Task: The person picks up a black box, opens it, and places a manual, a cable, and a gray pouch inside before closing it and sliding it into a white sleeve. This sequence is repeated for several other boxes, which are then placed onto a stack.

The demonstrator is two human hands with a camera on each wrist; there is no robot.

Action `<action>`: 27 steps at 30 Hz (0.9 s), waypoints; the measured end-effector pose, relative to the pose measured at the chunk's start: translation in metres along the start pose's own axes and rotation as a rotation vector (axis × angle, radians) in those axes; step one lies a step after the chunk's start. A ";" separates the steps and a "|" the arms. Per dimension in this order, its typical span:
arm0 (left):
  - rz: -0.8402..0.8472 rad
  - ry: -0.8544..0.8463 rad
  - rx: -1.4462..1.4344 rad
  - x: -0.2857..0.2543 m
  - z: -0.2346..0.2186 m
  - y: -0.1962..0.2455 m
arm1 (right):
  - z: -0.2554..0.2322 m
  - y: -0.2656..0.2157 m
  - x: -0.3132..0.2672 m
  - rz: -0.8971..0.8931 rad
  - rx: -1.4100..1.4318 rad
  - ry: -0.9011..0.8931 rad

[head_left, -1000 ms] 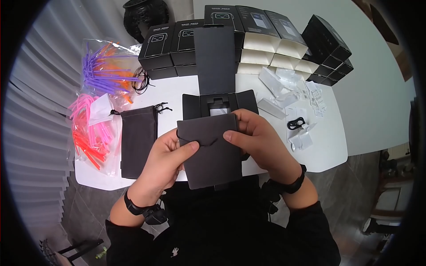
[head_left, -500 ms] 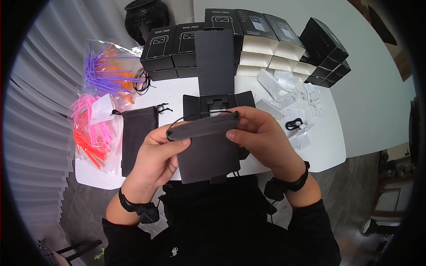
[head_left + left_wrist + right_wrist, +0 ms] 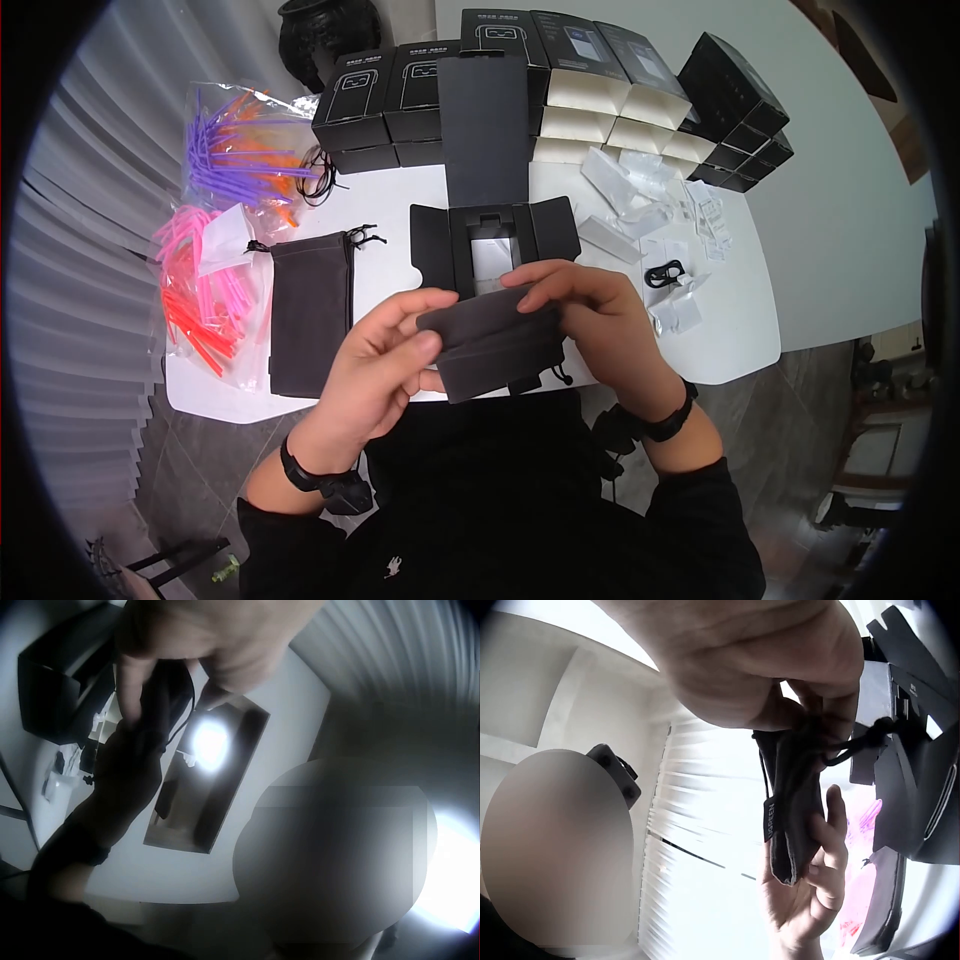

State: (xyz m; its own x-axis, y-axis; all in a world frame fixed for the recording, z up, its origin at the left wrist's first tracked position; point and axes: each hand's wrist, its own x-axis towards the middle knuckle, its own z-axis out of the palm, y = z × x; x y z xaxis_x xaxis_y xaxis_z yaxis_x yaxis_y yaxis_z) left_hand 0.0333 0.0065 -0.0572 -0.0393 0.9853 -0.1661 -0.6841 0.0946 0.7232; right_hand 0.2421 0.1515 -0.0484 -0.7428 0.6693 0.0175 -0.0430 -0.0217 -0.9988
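Now a folded black pouch [image 3: 492,347]

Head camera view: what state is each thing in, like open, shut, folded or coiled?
Held pouch: folded over, gripped by both hands.
Left hand: fingers curled round the pouch.
Right hand: pinching the pouch.
Box in front: open, lid raised, side flaps spread.
Table pouch: lying flat.
Black cable: coiled.
Back-left boxes: closed, stacked.
Bag of purple and orange sticks: filled; whether sealed, I can't tell.
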 end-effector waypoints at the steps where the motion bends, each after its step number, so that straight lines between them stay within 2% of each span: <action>1: -0.008 0.004 0.090 0.000 -0.004 -0.003 | -0.007 0.003 0.000 0.052 0.062 -0.028; 2: 0.023 0.027 0.149 0.001 -0.005 -0.006 | -0.010 0.005 0.000 0.104 0.124 -0.057; 5: 0.114 0.092 0.299 0.004 -0.003 -0.016 | -0.002 0.012 0.000 0.024 0.112 -0.013; 8: 0.188 0.136 0.377 0.005 0.005 -0.019 | 0.009 -0.002 -0.004 0.100 0.110 0.095; 13: 0.210 0.167 0.431 0.003 0.008 -0.025 | -0.004 -0.006 0.001 0.312 0.090 -0.061; 16: 0.238 0.188 0.378 0.004 0.004 -0.034 | -0.005 -0.007 0.003 0.332 0.140 -0.074; 19: 0.060 0.183 0.198 0.002 0.008 -0.031 | -0.005 -0.003 0.004 0.334 0.189 -0.069; 25: 0.121 0.102 0.243 -0.001 0.000 -0.035 | -0.010 0.007 0.010 0.353 0.329 -0.116; 27: 0.197 0.045 0.168 -0.001 0.003 -0.035 | -0.013 0.005 0.012 0.373 0.436 -0.135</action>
State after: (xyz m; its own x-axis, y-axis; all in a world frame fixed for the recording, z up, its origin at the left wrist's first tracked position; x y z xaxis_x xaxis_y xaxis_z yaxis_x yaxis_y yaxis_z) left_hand 0.0598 0.0028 -0.0803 -0.1946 0.9802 -0.0377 -0.5293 -0.0726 0.8453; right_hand 0.2417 0.1694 -0.0538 -0.8376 0.4583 -0.2973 -0.0122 -0.5599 -0.8285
